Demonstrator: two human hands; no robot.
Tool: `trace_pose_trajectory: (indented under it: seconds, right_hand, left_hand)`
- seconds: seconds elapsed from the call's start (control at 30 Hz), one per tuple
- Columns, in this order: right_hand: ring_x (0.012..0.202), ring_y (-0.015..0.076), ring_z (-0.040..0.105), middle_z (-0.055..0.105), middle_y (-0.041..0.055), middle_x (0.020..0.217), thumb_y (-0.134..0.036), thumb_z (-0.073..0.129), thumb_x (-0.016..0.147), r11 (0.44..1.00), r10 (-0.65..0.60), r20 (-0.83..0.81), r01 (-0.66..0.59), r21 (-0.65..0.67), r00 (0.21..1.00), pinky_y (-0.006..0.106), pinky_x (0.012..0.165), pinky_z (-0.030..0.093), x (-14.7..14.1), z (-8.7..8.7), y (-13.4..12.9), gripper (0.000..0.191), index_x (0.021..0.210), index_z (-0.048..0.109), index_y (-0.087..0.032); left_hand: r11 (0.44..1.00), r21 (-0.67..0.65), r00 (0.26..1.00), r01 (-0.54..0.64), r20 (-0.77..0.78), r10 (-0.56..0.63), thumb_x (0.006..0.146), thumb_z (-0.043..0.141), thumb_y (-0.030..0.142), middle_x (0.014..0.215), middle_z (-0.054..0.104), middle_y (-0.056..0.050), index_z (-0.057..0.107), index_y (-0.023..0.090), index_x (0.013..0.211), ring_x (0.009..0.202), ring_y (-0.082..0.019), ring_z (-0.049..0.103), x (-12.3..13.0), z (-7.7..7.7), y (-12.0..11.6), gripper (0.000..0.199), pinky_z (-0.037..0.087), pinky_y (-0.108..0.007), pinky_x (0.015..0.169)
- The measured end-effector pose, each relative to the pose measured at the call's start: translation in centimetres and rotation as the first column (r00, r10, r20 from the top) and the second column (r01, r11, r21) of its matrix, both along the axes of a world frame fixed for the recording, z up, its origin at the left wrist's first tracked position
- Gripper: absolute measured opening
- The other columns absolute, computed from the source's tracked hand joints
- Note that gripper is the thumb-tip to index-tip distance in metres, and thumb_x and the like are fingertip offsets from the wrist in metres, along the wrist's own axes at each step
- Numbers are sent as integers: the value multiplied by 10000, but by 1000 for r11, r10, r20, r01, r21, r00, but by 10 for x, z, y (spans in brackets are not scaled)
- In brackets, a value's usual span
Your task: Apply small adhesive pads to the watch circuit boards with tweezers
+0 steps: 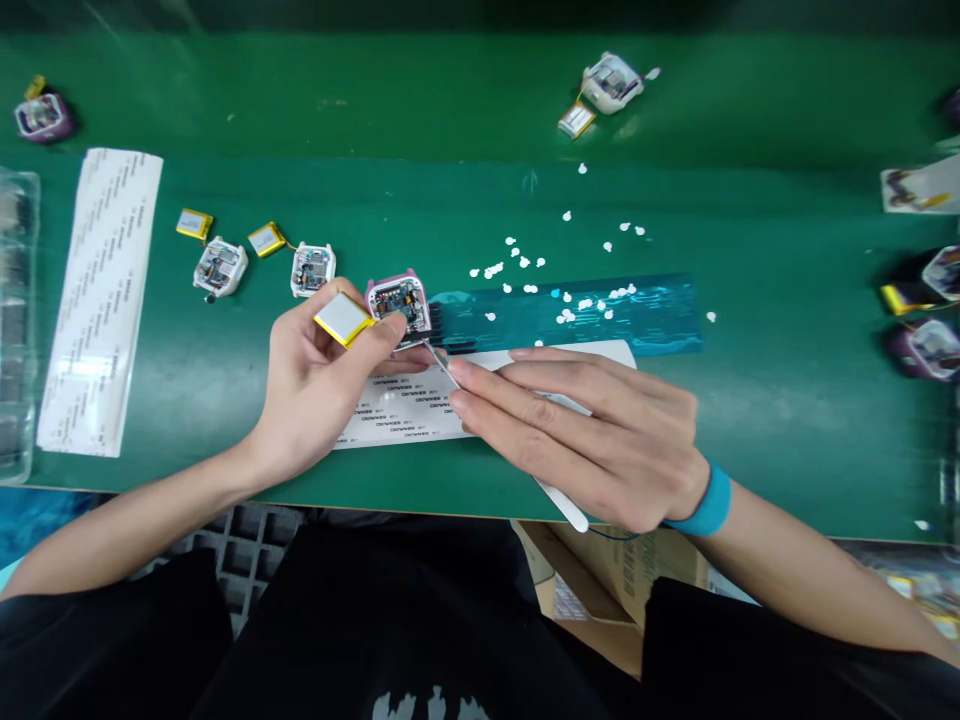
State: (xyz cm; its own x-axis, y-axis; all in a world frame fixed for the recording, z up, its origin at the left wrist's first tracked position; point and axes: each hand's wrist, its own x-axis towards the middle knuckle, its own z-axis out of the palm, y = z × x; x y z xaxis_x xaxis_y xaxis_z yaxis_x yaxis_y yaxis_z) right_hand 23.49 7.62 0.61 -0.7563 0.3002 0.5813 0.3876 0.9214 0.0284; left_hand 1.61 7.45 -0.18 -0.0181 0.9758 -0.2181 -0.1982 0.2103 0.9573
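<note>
My left hand [322, 380] grips a pink-and-white smartwatch case [400, 303] with its circuit board facing up. A silver battery [343, 318] with yellow edges lies beside the case, over my left fingers. In my right hand [585, 430] are tweezers [441, 362], pinched between thumb and fingers, their tip touching the case's lower edge. The white rear end of the tweezers sticks out below the palm. Under both hands lies a printed white adhesive sheet [401, 408]. Whether the tweezer tip holds anything is too small to tell.
Blue film strip [660, 315] and several small white round stickers [525, 262] lie behind my hands. Two white watch cases [313, 268] with batteries sit at left, near another printed sheet [101, 300] and a clear tray [16, 330]. More cases [611, 82] lie at the back and right.
</note>
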Motion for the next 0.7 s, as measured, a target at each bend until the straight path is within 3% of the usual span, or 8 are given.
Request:
trace_pose_trajectory:
  seconds: [0.33, 0.57, 0.7]
  right_hand:
    - [878, 166, 745, 745, 68, 1150, -168, 689, 920, 1000, 23, 3, -23, 14, 1000, 304, 852, 660, 3, 2, -1, 184, 1097, 718, -128]
    - [922, 139, 741, 738, 1, 1177, -194, 695, 926, 998, -22, 22, 24, -61, 1000, 274, 930, 627, 5, 4, -2, 145, 1061, 722, -236]
    - [902, 145, 748, 743, 8, 1163, -191, 712, 912, 996, -1, 5, 1, -92, 1000, 268, 917, 632, 5, 4, -1, 155, 1064, 720, -223]
  left_hand:
    - [1000, -29, 1000, 1, -12, -2, 814, 750, 205, 658, 507, 46, 481, 196, 704, 701, -185, 724, -1, 1, 2, 291, 654, -438, 869]
    - [999, -37, 999, 34, 36, -33, 826, 733, 160, 649, 493, 50, 479, 190, 691, 652, -164, 702, -2, 0, 1, 289, 668, -386, 768]
    - [998, -47, 998, 31, 49, -29, 815, 736, 156, 653, 484, 47, 483, 185, 673, 660, -170, 701, -1, 2, 1, 292, 671, -401, 763]
